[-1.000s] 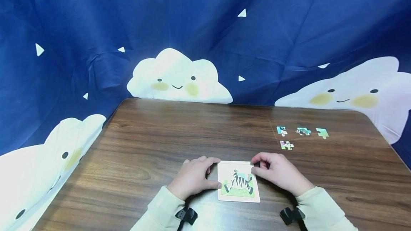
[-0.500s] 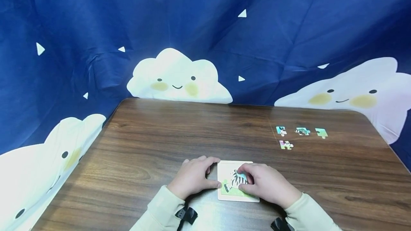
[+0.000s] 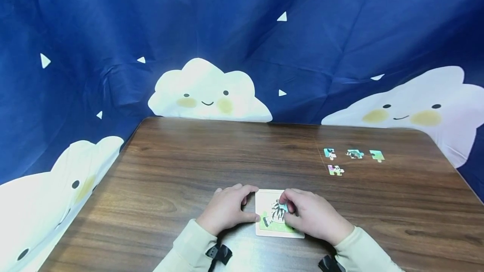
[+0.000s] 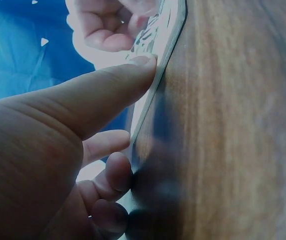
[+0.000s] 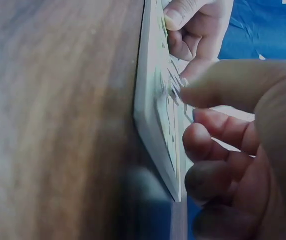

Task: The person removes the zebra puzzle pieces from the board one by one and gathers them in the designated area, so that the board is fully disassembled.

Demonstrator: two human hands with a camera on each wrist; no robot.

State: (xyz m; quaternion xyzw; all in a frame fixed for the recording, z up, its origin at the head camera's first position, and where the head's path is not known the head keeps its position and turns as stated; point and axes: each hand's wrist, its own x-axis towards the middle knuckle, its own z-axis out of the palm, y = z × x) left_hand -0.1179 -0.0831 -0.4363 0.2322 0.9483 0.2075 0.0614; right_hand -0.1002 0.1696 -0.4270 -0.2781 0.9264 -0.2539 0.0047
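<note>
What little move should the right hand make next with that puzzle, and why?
I'd have the right hand gently press down the zebra piece at its fingertips: in the right wrist view, its edge seems to stand up rather than lie flat. The left hand touches the left edge of the puzzle board, which should help keep it steady.
</note>
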